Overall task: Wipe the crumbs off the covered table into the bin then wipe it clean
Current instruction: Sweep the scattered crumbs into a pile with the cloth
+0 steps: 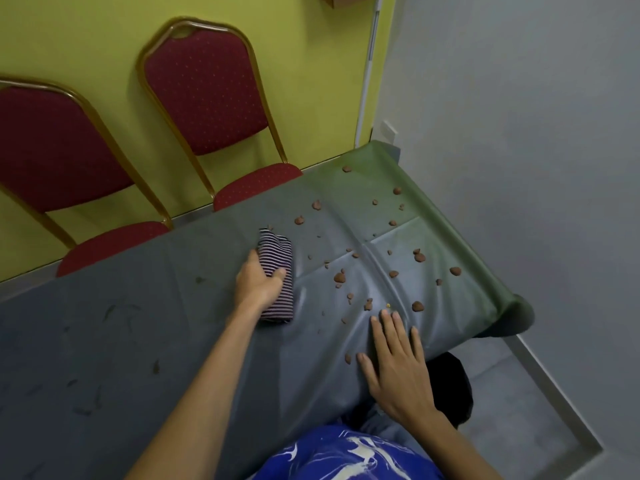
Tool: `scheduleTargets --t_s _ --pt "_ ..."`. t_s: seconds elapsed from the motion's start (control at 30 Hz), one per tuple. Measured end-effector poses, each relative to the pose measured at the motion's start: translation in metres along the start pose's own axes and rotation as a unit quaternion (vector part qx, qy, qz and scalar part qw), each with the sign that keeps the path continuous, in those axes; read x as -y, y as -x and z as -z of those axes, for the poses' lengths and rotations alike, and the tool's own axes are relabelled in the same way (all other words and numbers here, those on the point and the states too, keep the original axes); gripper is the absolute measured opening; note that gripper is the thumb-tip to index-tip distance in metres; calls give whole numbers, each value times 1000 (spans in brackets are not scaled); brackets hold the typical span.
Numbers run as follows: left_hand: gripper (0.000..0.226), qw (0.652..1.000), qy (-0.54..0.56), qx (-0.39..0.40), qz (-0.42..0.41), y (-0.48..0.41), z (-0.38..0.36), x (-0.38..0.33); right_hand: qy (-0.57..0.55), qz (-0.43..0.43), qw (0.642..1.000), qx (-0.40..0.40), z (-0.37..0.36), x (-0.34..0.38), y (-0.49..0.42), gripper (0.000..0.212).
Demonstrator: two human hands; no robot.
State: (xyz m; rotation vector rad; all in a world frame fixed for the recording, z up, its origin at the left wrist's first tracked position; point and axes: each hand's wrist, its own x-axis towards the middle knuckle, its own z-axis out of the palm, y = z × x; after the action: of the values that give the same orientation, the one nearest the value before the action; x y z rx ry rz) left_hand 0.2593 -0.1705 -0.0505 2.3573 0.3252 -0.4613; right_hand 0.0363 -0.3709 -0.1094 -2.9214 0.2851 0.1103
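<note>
A grey-green plastic cover [138, 323] lies over the table. Several brown crumbs [339, 277] are scattered across its right part, up to the right end. My left hand [258, 284] grips a folded striped cloth [277, 268] that rests on the cover just left of the crumbs. My right hand [394, 365] lies flat on the cover near the front edge, fingers spread, with small crumbs beside the fingertips. A dark bin [450, 386] shows partly below the table's front right edge, behind my right hand.
Two red padded chairs [204, 95] with gold frames stand against the yellow wall behind the table. The cover's right end [512, 317] curls over the table edge. Grey floor and a grey wall lie to the right. Dark smudges mark the cover's left part.
</note>
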Motion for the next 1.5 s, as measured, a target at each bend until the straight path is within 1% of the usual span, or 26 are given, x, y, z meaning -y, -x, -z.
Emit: scheduleTargets --t_s 0.1,0.17,0.2,0.23,0.3,0.37,0.4,0.43,0.47,0.53,0.6,0.7,0.8,0.87,0.93,0.97,1.0,1.03,1.13,1.2,1.27,1.33,1.4,1.5 --pt "82 992 -55 89 -73 23 -29 -12 8 -2 1000 -8 2 2 -5 72" --pt "95 989 -62 113 -67 35 -37 -20 10 -3 1000 -8 2 2 -9 72" --pt "96 992 -49 111 -42 38 -32 -24 11 -4 1000 -6 2 1 -10 72" --pt "90 994 -24 103 -13 35 -25 -26 11 -5 1000 -4 2 1 -11 71" --pt "61 992 62 98 38 22 0 -27 6 -9 1000 -6 1 -1 -13 71" --pt "34 982 154 87 67 0 29 -24 -1 -13 1000 -3 0 -1 -12 71" --pt "27 980 176 67 70 -13 44 -24 -4 -15 1000 0 0 -1 -12 71" --pt "25 980 183 41 71 -27 59 -24 -5 -17 1000 1 -1 -1 -12 71" --pt "27 982 177 10 69 -40 71 -24 -5 -19 1000 2 -1 -1 -12 72" --pt "42 990 113 -51 59 -66 83 -22 -6 -19 1000 3 -1 -1 -13 72" --pt "51 995 55 -62 50 -84 78 -18 -5 -18 1000 4 -1 -1 -13 71" --pt "50 998 2 -44 41 -89 62 -23 -10 -25 1000 6 -2 0 -13 72" --pt "48 999 -49 -16 5 -77 43 -40 -11 -28 1000 6 -2 1 -13 72" --pt "46 995 -82 29 -47 -62 24 -51 -14 -27 1000 5 -2 1 -13 71" --pt "43 984 -100 96 -113 -47 4 -63 -17 -26 1000 3 -2 2 -13 71" --pt "41 980 -95 119 -131 -43 -3 -67 -17 -26 999 3 -1 2 -13 70" --pt "41 979 -84 125 -137 -43 -9 -71 -16 -27 999 5 -1 1 -13 70" --pt "42 982 -73 111 -135 -47 -11 -73 -16 -27 999 6 0 1 -14 70" --pt "51 991 -71 17 -115 -77 0 -79 -13 -26 1000 6 1 1 -13 70" --pt "56 989 -92 -39 -106 -104 15 -83 -12 -23 1000 7 1 -1 -13 70" --pt "53 982 -132 -81 -111 -127 23 -88 -11 -19 1000 7 0 -4 -12 70" --pt "47 977 -164 -86 -109 -137 21 -96 -7 -14 1000 10 0 -6 -12 70" --pt "46 975 -183 -57 -114 -136 12 -105 -8 -11 1000 13 0 -8 -12 70" --pt "45 959 -229 -13 -169 -120 -9 -116 -13 -11 1000 12 1 -7 -12 71"
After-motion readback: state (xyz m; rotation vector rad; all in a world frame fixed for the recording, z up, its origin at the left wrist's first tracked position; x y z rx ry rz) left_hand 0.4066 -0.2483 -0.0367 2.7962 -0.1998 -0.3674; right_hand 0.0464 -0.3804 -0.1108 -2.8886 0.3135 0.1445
